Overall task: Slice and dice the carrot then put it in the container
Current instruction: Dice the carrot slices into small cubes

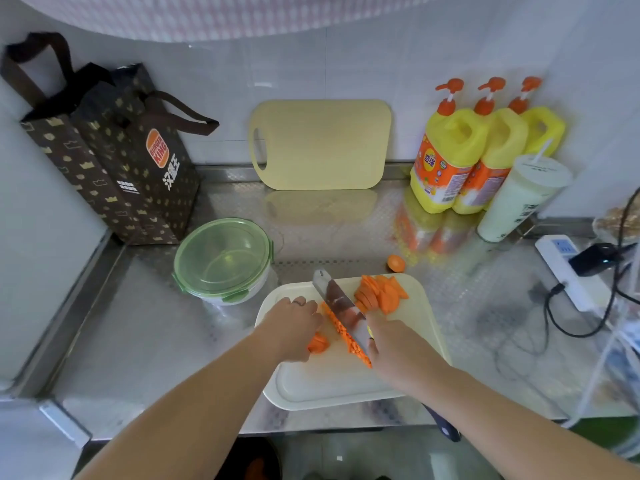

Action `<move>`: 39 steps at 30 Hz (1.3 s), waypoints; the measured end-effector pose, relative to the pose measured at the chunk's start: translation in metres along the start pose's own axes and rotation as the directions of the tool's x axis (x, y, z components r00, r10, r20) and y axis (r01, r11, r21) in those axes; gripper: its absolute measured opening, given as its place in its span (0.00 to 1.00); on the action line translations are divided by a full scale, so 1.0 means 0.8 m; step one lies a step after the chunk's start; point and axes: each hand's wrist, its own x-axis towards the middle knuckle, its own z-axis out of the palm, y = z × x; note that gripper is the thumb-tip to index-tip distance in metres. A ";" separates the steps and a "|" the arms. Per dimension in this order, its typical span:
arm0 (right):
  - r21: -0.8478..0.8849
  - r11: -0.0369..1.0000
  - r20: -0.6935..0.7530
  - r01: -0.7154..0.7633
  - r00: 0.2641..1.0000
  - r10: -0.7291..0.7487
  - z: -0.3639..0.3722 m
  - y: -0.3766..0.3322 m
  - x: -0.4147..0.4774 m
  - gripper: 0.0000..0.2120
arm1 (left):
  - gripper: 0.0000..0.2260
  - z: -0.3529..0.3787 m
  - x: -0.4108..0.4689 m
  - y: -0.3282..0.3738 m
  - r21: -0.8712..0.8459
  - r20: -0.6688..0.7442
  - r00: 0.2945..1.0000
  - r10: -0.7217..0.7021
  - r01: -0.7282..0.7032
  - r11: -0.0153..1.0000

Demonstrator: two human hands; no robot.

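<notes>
Partly, carrot slices [318, 342] under left hand [294, 327]

Knife [337, 299] in right grip [394, 344] (left grip [294, 327] on carrot [317, 342])

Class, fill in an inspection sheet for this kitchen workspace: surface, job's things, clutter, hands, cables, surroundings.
Surface: steel counter, cutting board on it.
Job's things: carrot slices piled at the board's far right; diced carrot along the knife blade; container left of the board, green lid on.
Clutter: carrot end on the counter; paper bag, spare board, three detergent bottles, cup with straw.
Hands: right hand grips the knife; left hand rests over carrot pieces beside the blade.
Cables: power strip with black cables at right.
Surroundings: white tiled wall behind.
</notes>
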 end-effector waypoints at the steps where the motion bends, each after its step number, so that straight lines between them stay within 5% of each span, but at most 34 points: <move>1: -0.006 1.000 0.004 0.004 1.000 -0.004 0.004 -0.001 0.000 0.08 | 0.20 0.003 -0.004 0.003 -0.038 0.002 0.999 -0.048 0.048 0.998; 4: -0.008 1.000 -0.018 0.010 1.000 -0.010 0.022 -0.007 -0.001 0.01 | 0.19 0.016 -0.017 0.017 -0.185 0.031 0.975 -0.222 0.224 0.957; 10: -0.059 0.998 -0.030 -0.009 1.000 0.007 0.060 -0.019 -0.005 0.10 | 0.18 0.036 -0.033 0.044 -0.450 0.042 0.888 -0.459 0.426 0.785; 16: -0.199 0.979 -0.002 0.055 0.998 -0.057 0.072 -0.023 -0.012 0.20 | 0.19 0.046 -0.040 0.037 -0.573 0.099 0.889 -0.447 0.418 0.705; 23: -0.345 0.929 -0.135 0.132 0.973 -0.188 0.081 -0.013 -0.009 0.26 | 0.18 0.052 -0.038 0.036 -0.672 0.090 0.881 -0.464 0.398 0.625; 27: -0.302 0.942 -0.163 0.147 0.965 -0.203 0.088 -0.006 -0.007 0.35 | 0.18 0.053 -0.038 0.037 -0.687 0.090 0.870 -0.484 0.406 0.603; 32: -0.137 0.979 -0.170 0.147 0.971 -0.170 0.082 -0.003 -0.008 0.19 | 0.21 0.053 -0.035 0.040 -0.674 0.096 0.873 -0.479 0.411 0.614; 36: -0.115 0.970 -0.202 0.212 0.952 -0.232 0.059 0.006 -0.009 0.18 | 0.23 0.045 -0.045 0.030 -0.703 0.063 0.888 -0.456 0.364 0.612; 39: -0.146 0.948 -0.148 0.283 0.941 -0.304 0.037 0.020 -0.004 0.21 | 0.13 0.036 -0.062 0.003 -0.849 0.079 0.839 -0.539 0.340 0.404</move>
